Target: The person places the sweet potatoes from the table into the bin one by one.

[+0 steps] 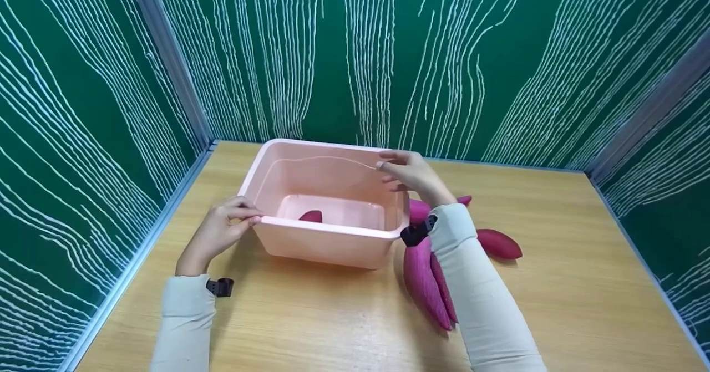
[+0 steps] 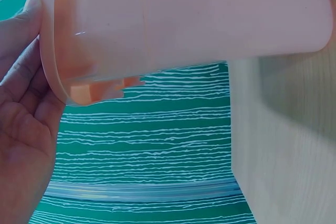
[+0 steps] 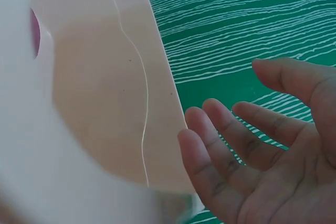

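Note:
A pink plastic tub [image 1: 327, 244] stands on the wooden table, with a dark red tapered piece [image 1: 311, 216] inside it. My left hand [image 1: 222, 225] pinches the tub's near left rim between thumb and fingers; the left wrist view shows this grip on the rim [image 2: 48, 51]. Over the tub's far right corner is my right hand [image 1: 410, 175], its fingers loosely spread and holding nothing. In the right wrist view, those fingertips [image 3: 191, 142] are close to the tub's edge; whether they touch it, I cannot tell.
Right of the tub lie long magenta pieces [image 1: 424, 286] with pointed ends, looking like sweet potatoes, partly hidden by my right sleeve [image 1: 488, 300]. A dark red one [image 1: 499, 244] lies farther right. Green walls [image 1: 327, 56] with white wavy lines enclose the table [image 1: 582, 283].

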Tool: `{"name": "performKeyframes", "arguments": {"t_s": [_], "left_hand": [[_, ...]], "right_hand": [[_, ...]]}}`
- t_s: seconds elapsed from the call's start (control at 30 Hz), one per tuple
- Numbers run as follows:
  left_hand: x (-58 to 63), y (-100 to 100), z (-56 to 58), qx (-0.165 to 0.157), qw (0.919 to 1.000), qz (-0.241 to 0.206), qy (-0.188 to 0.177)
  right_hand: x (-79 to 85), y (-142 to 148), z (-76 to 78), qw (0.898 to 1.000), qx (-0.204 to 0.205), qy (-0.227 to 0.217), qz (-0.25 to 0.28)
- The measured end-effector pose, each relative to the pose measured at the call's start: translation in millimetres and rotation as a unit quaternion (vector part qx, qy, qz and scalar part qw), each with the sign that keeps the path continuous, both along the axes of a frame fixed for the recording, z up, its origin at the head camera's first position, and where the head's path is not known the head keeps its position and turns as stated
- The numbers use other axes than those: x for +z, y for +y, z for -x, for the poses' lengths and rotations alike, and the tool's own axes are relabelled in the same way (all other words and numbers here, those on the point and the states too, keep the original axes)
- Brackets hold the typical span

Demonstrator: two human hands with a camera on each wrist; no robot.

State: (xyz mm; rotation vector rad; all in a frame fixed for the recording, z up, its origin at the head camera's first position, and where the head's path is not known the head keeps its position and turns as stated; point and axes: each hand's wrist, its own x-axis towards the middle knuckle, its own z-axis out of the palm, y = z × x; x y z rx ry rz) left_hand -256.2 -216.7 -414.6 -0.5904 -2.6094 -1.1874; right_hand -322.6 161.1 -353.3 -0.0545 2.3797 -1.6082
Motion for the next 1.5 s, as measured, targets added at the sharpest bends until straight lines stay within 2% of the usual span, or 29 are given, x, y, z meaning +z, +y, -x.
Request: {"name": "performKeyframes", "arguments": {"t_s": [0.23, 0.5, 0.73, 0.9, 1.23, 1.5], "left_hand": [[2.0, 0, 1.3, 0.004, 0.9999, 0.000, -0.013], [-0.4, -2, 0.6, 0.015, 0.9994, 0.002, -0.030], [-0.5, -3, -0.9, 0.012, 0.9999, 0.003, -0.011], [-0.9, -3, -1.8, 0.016, 0.9996, -0.001, -0.025], [0.0, -1, -1.1, 0.022, 0.9991, -0.002, -0.037], [-0.8, 1, -0.2, 0.020, 0.9987, -0.003, -0.046]], "right_hand": [[2.6, 15, -2.5, 1.000, -0.008, 0.000, 0.012], [-4.1, 41, -6.5, 1.000, -0.009, 0.012, 0.012], [-11.1, 68, -11.4, 0.999, -0.008, 0.031, -0.023], [-16.8, 86, -15.9, 0.998, -0.007, 0.048, -0.043], [-35.7, 128, -28.0, 0.991, -0.004, 0.090, -0.101], [-57.4, 156, -37.3, 0.990, -0.021, 0.071, -0.117]]}}
